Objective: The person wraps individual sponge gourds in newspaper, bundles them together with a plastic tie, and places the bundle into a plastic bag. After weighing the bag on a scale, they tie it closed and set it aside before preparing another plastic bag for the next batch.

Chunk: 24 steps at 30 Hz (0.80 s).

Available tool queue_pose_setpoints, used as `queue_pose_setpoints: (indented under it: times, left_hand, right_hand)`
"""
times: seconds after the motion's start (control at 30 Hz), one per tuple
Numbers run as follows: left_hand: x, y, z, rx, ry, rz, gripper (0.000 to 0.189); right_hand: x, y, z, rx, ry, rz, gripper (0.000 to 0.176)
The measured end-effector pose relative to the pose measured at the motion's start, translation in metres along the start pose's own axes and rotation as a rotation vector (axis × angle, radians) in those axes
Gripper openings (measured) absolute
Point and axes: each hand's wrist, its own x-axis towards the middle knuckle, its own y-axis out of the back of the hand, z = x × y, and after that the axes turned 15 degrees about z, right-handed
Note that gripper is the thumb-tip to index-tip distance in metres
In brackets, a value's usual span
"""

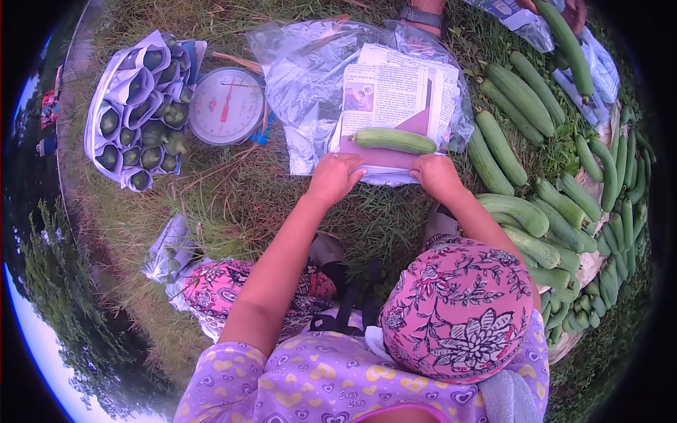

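A long pale-green gourd (395,140) lies crosswise on a stack of newspaper sheets (398,88), over a mauve printed part near the close edge. My left hand (336,176) is closed on the near left corner of the top newspaper sheet (377,159), just below the gourd's stem end. Closed on the same edge at the right is my right hand (436,174), near the gourd's other end. The paper edge between my hands is slightly raised. Under the stack is a crumpled clear plastic sheet (293,77).
To the left stand a round dial scale (227,106) and a bag of paper-wrapped gourds (144,113). Many loose gourds (522,106) cover the grass and a cloth at right. Another person's hand (575,14) is by a raised gourd (566,46); a foot (423,17) shows at the top.
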Motion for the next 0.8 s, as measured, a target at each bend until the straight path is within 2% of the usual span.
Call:
queue_pose_setpoints:
  times: [0.33,0.63,0.8]
  left_hand:
    - [0.004,-0.009,-0.001,0.014,-0.102,0.021,0.022]
    - [0.006,-0.015,-0.003,-0.082,-0.003,0.045,0.018]
    - [0.008,-0.016,-0.007,-0.072,-0.027,0.028,0.015]
  right_hand:
    - [0.003,-0.006,0.006,0.067,-0.042,-0.002,0.014]
    - [0.005,-0.004,0.005,0.065,-0.041,0.006,0.017]
    - [0.005,-0.006,0.006,0.081,-0.040,0.017,0.018]
